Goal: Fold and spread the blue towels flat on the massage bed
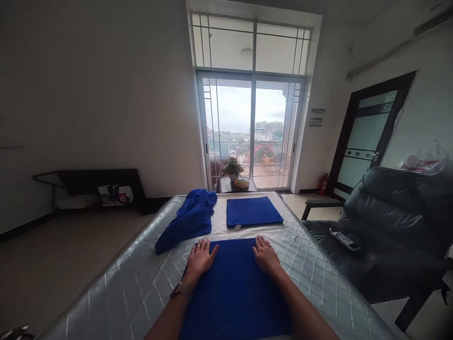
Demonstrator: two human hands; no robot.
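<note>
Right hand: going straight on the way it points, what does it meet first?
Probably the near edge of the far flat blue cloth, past a strip of silver quilted cover. The right hand is aimed roughly that way; depth is unclear from one view.

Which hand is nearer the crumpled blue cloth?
Left. The left hand is just nearside of the crumpled blue cloth; the right hand is farther right, across the nearest flat blue cloth.
</note>
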